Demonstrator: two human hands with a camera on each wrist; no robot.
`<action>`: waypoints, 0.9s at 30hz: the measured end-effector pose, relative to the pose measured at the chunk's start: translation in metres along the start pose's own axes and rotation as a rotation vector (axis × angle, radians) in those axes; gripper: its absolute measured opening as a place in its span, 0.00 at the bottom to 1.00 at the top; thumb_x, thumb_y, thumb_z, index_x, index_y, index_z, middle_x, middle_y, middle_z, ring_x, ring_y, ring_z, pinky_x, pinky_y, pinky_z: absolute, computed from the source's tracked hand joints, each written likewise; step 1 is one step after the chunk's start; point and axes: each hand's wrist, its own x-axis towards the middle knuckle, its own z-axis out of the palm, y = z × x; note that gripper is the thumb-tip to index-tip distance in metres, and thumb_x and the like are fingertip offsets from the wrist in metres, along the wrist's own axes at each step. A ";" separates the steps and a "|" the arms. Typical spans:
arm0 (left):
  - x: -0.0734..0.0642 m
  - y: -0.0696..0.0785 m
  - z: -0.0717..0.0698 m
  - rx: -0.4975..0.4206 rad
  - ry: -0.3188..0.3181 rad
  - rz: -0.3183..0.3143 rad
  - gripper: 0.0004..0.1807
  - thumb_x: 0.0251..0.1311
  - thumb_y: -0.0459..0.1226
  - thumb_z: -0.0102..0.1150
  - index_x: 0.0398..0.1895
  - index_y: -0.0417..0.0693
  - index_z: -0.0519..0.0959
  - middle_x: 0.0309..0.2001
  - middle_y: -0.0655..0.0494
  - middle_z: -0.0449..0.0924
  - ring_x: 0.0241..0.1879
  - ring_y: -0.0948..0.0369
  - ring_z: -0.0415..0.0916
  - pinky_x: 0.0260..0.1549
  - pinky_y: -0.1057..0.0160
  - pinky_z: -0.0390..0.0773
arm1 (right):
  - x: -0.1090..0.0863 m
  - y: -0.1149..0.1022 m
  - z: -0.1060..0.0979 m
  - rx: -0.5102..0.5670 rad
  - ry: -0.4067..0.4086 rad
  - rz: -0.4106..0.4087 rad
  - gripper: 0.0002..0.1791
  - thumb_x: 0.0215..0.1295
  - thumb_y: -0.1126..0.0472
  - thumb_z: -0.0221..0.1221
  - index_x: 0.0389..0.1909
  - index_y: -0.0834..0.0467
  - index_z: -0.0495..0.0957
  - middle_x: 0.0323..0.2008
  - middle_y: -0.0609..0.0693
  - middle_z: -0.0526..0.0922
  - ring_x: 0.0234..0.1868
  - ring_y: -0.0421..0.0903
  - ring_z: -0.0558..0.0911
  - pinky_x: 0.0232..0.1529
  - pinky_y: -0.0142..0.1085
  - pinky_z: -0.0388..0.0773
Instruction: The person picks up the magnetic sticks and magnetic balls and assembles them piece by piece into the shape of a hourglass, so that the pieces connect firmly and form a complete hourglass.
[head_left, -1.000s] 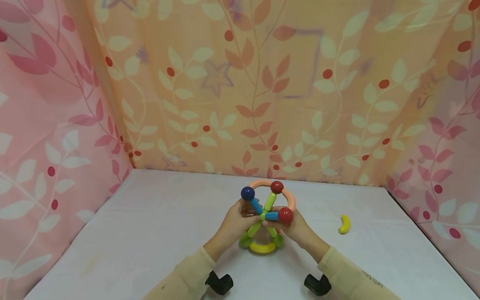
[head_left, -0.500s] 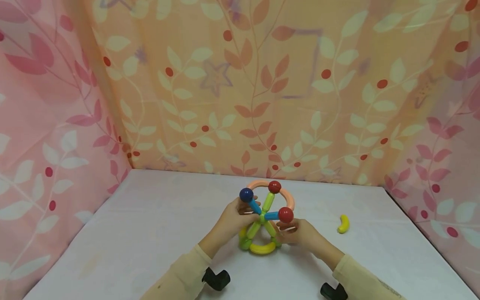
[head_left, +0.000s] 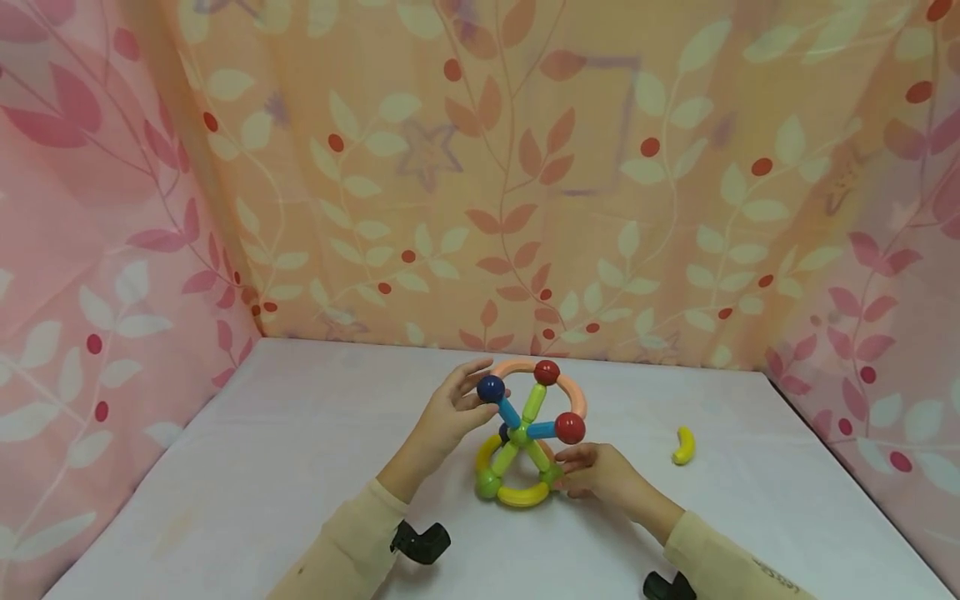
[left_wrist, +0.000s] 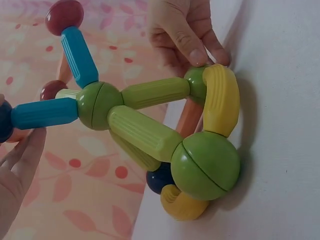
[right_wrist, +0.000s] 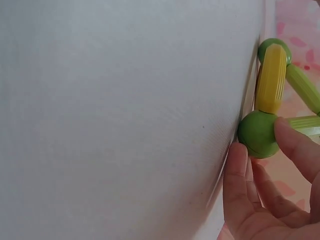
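Observation:
A magnetic stick-and-ball toy structure point(head_left: 532, 406) stands on the white table, with a green hub ball point(left_wrist: 100, 106) at its centre. Two blue sticks point(left_wrist: 45, 114) run from the hub to a dark blue ball point(head_left: 491, 388) and a red ball point(head_left: 570, 428). Green sticks lead down to green balls joined by a yellow curved stick point(head_left: 523, 497). My left hand point(head_left: 448, 406) is beside the dark blue ball, fingers mostly straight, a fingertip at the blue stick. Low on the right, my right hand point(head_left: 603, 477) pinches a green ball point(right_wrist: 259, 134) between thumb and fingers.
A small yellow curved stick point(head_left: 684, 446) lies apart on the table point(head_left: 300, 467), to the right. Floral curtains point(head_left: 420, 208) enclose the back and both sides. A black wrist device point(head_left: 422, 543) hangs beneath the left sleeve, and another point(head_left: 669, 586) beneath the right.
My right hand has left the hub area and moved down to the lower right green ball. My left hand has slid from near the hub up to the dark blue ball.

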 end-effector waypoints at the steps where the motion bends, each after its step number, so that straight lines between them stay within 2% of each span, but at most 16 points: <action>1: 0.000 0.000 0.000 0.005 -0.004 -0.001 0.35 0.65 0.30 0.60 0.74 0.54 0.61 0.73 0.46 0.64 0.65 0.49 0.74 0.65 0.52 0.73 | 0.001 0.000 -0.001 0.000 -0.005 -0.002 0.25 0.54 0.65 0.72 0.54 0.64 0.80 0.38 0.52 0.84 0.34 0.43 0.82 0.41 0.37 0.86; 5: -0.001 0.001 0.000 0.019 -0.008 -0.010 0.36 0.65 0.32 0.61 0.74 0.53 0.61 0.74 0.46 0.62 0.65 0.48 0.74 0.65 0.51 0.73 | 0.005 0.001 -0.008 -0.020 -0.054 -0.041 0.24 0.56 0.65 0.70 0.55 0.63 0.80 0.40 0.51 0.85 0.36 0.43 0.81 0.41 0.36 0.85; 10: 0.000 0.000 -0.001 0.027 0.009 -0.029 0.35 0.64 0.35 0.63 0.74 0.55 0.62 0.73 0.46 0.62 0.68 0.45 0.71 0.65 0.51 0.73 | 0.013 0.001 -0.015 -0.027 -0.121 -0.086 0.23 0.58 0.65 0.68 0.55 0.63 0.81 0.47 0.53 0.86 0.39 0.43 0.81 0.42 0.36 0.84; 16: -0.001 -0.002 -0.001 0.031 0.021 -0.041 0.33 0.65 0.38 0.63 0.72 0.58 0.65 0.72 0.47 0.64 0.67 0.46 0.71 0.66 0.49 0.72 | 0.011 -0.006 -0.020 -0.035 -0.088 -0.081 0.24 0.58 0.65 0.67 0.57 0.63 0.79 0.49 0.55 0.86 0.43 0.43 0.83 0.45 0.39 0.85; 21: 0.000 -0.003 -0.002 0.011 0.012 -0.032 0.31 0.68 0.41 0.60 0.72 0.57 0.64 0.71 0.46 0.64 0.63 0.50 0.76 0.66 0.50 0.72 | -0.010 -0.023 -0.036 0.089 -0.107 -0.188 0.30 0.62 0.58 0.67 0.64 0.64 0.72 0.54 0.60 0.84 0.51 0.46 0.83 0.57 0.46 0.81; 24: 0.000 -0.002 -0.002 0.001 0.007 -0.023 0.31 0.68 0.41 0.60 0.72 0.56 0.64 0.71 0.46 0.63 0.61 0.52 0.78 0.64 0.53 0.74 | -0.023 -0.035 -0.045 0.189 -0.133 -0.230 0.37 0.64 0.56 0.66 0.69 0.64 0.64 0.55 0.58 0.82 0.53 0.44 0.83 0.61 0.44 0.79; 27: -0.001 -0.001 -0.003 -0.010 -0.001 -0.018 0.31 0.68 0.40 0.60 0.72 0.54 0.63 0.70 0.45 0.64 0.60 0.52 0.78 0.62 0.54 0.76 | -0.030 -0.043 -0.048 0.268 -0.161 -0.243 0.40 0.65 0.56 0.65 0.72 0.67 0.59 0.56 0.55 0.80 0.53 0.43 0.83 0.61 0.41 0.79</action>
